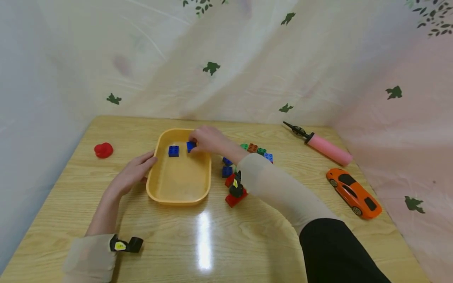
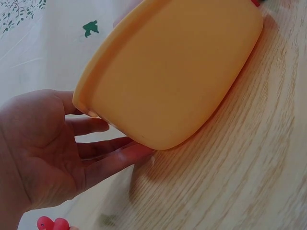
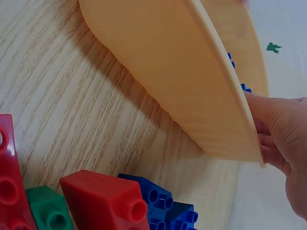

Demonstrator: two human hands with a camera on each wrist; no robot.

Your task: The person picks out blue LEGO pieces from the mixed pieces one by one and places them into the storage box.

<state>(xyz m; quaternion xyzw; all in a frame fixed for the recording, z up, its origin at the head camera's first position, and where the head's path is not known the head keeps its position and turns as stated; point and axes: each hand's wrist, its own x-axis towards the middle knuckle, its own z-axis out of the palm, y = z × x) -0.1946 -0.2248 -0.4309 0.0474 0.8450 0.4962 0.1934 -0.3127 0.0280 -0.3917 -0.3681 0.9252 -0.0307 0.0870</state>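
A yellow plastic bin [image 1: 178, 202] stands on the wooden table. My left hand [image 1: 132, 173] touches its left side; in the left wrist view its fairly straight fingers [image 2: 112, 163] lie against the bin wall [image 2: 177, 72]. My right hand [image 1: 209, 138] reaches over the bin's far right rim and pinches a blue toy building brick [image 1: 190, 147] inside. Another blue brick [image 1: 174, 151] sits on the bin floor to the left of it. In the right wrist view, the bin wall [image 3: 163, 62] partly hides the right fingers and the bricks inside.
Right of the bin lie loose bricks, among them blue [image 1: 227, 171], red [image 1: 234, 199] and brown [image 1: 253, 148] ones, partly under my right forearm. A pink hand pump [image 1: 329, 149] and an orange toy car [image 1: 354, 193] lie farther right. A small red object [image 1: 104, 150] is at the left.
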